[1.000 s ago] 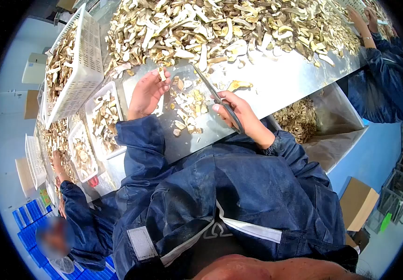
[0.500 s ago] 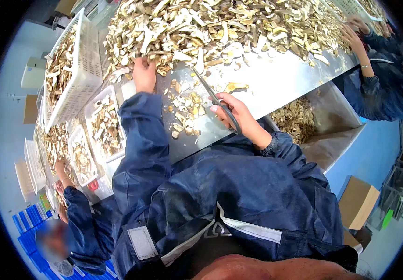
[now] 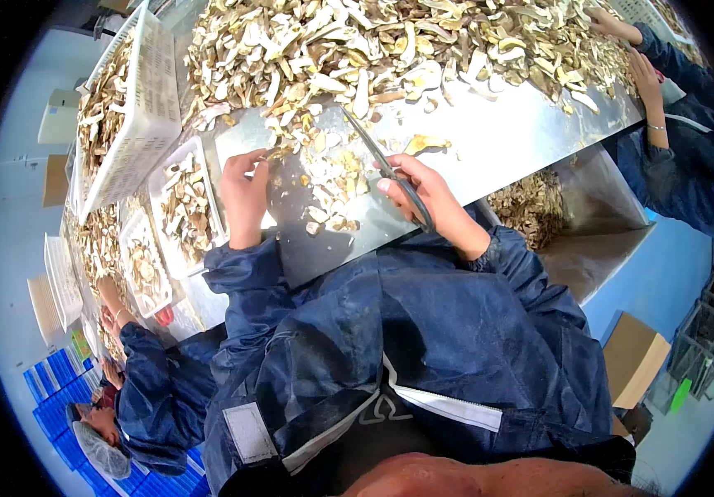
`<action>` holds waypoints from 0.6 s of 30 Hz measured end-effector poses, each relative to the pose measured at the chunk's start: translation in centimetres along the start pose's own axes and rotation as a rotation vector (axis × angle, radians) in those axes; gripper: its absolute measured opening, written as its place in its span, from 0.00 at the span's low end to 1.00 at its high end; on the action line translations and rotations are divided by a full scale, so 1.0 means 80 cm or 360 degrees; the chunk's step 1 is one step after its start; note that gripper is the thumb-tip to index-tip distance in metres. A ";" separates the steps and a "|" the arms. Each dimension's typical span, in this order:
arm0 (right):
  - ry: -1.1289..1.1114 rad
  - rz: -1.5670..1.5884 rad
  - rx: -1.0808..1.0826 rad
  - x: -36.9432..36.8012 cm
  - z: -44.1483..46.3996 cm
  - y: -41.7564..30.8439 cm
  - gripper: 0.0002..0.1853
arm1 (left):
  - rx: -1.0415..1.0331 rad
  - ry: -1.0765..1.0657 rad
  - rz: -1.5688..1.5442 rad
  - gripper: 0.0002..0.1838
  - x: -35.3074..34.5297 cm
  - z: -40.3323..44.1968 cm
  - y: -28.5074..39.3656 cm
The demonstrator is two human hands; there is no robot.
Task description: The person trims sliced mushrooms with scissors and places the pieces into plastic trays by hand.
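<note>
My left hand (image 3: pixel 245 199) is over the table's near side, thumb and fingertips closed on a small brownish mushroom slice (image 3: pixel 276 153); the fingers partly hide it. My right hand (image 3: pixel 430 199) is wrapped round a pair of dark scissors (image 3: pixel 367 139), whose narrow tip points up and left toward the mushroom pile. Most of the scissors' handle is covered by the palm. Between my hands lie small pale mushroom pieces (image 3: pixel 336 182) on the metal table (image 3: pixel 489 157). A yellowish slice (image 3: pixel 427 143) rests just beyond my right fingers. The big heap of sliced mushrooms (image 3: pixel 357 50) spreads across the far side.
At left stand a tilted white basket (image 3: pixel 154 108) of slices and two smaller white trays (image 3: pixel 223 217) (image 3: pixel 164 311) holding pieces. Below the table's right edge is a lined bin (image 3: pixel 597 224) containing slices. Co-workers' hands (image 3: pixel 648 87) (image 3: pixel 112 302) work at both sides.
My left hand has drawn back from the heap toward me, now pinching a slice. My right hand keeps the scissors in nearly the same place.
</note>
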State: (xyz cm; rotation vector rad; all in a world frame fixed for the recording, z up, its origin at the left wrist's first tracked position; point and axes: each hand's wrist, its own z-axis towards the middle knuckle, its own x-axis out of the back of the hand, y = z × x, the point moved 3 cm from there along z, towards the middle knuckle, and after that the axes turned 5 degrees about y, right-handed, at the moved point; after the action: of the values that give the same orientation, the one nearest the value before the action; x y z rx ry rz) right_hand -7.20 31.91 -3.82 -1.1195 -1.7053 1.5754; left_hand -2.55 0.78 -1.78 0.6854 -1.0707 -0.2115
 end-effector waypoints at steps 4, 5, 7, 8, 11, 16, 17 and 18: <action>-0.0019 0.0011 -0.0089 -0.003 -0.003 -0.005 0.19 | -0.0115 -0.0087 0.0125 0.15 0.007 -0.024 0.021; -0.0017 -0.0010 -0.0073 -0.002 -0.003 -0.005 0.19 | -0.0049 -0.0070 0.0047 0.15 0.008 -0.027 0.016; -0.0018 -0.0051 -0.0039 -0.002 -0.003 -0.004 0.19 | 0.0088 -0.0032 -0.0105 0.15 0.016 -0.032 0.006; -0.0011 -0.0042 -0.0054 -0.003 -0.003 -0.003 0.19 | 0.0023 0.0040 0.0031 0.14 0.023 -0.032 0.004; 0.0010 -0.0027 -0.0078 -0.007 -0.001 -0.001 0.18 | 0.0145 0.0090 -0.0012 0.13 0.024 -0.027 -0.004; 0.0053 -0.0065 -0.0029 -0.007 -0.004 -0.004 0.18 | -0.0389 0.0074 0.0349 0.08 -0.001 -0.028 0.027; 0.0054 -0.0080 -0.0028 -0.006 -0.003 -0.004 0.18 | -0.0426 0.0070 0.0349 0.08 -0.003 -0.027 0.027; 0.0056 -0.0095 -0.0030 -0.005 -0.004 -0.004 0.18 | -0.0460 0.0063 0.0348 0.08 -0.004 -0.028 0.029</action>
State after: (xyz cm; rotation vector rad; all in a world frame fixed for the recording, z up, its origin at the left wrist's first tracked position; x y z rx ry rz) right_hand -6.81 31.72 -3.41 -1.0889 -1.7181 1.4977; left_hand -1.18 3.64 -1.29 0.3090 -1.0432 -0.1589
